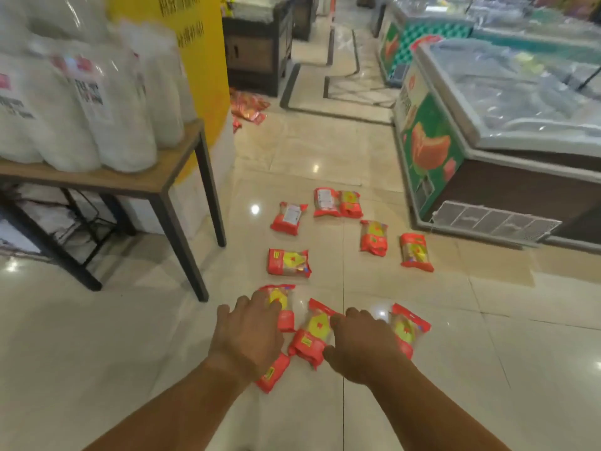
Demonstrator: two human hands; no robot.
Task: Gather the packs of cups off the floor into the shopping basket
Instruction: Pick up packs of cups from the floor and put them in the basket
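Hands point(250, 333) point(364, 343) spread, empty, over red-yellow packs point(312, 333) (labels blurred) — floor point(455, 353) glossy.

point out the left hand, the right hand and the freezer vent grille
left hand point(248, 333): head view, back of the hand
right hand point(364, 345): head view, back of the hand
vent grille point(494, 222): head view, middle of the white slats

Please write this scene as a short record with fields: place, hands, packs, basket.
place: shop aisle, tiled floor, freezer on right, table on left
left hand: open, above a pack
right hand: open, between two packs
packs: ten red packs scattered on floor nearby
basket: not in view
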